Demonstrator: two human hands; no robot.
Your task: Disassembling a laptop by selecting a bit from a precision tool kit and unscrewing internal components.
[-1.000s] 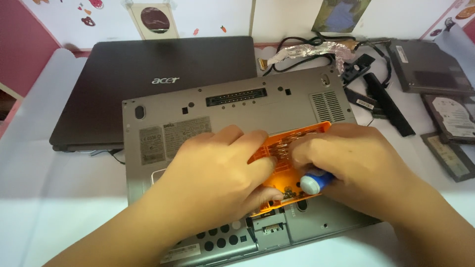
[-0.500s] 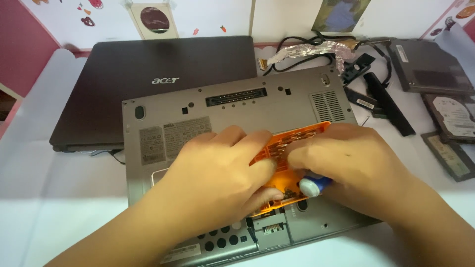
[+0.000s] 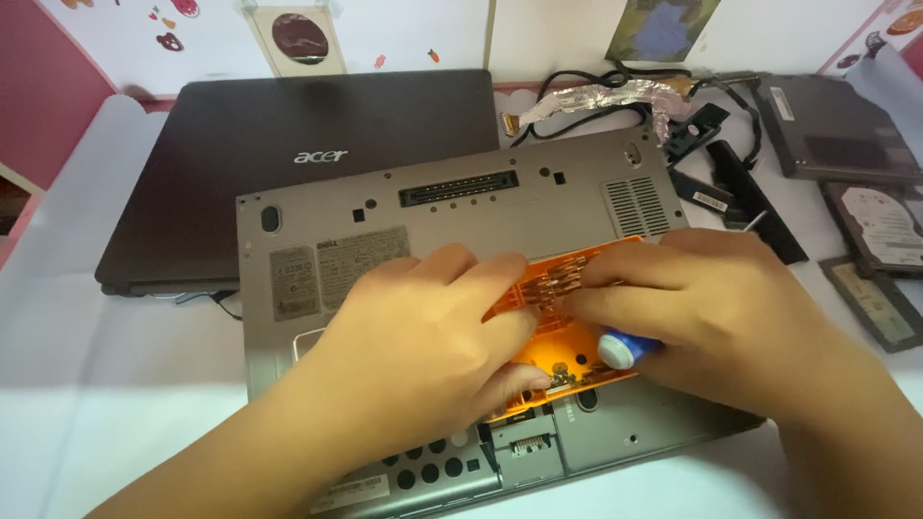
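Orange plastic case (image 3: 562, 317) is pinched by left hand (image 3: 423, 336) and right hand (image 3: 711, 308) on the upturned grey laptop base (image 3: 433, 211); blue-capped tool (image 3: 620, 348) kept under right palm. Little shift since earlier.

I see the upturned laptop base (image 3: 452, 207) lying in front of the closed laptop (image 3: 288, 144); tray (image 3: 562, 317) on base; hard drives (image 3: 880, 226) right, cables (image 3: 615, 96) behind.

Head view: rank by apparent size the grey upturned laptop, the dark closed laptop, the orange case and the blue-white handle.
1-2. grey upturned laptop and dark closed laptop: too alike, grey one nearer and overlapping it.
3. orange case, partly covered by both hands.
4. blue-white handle, in the right hand.
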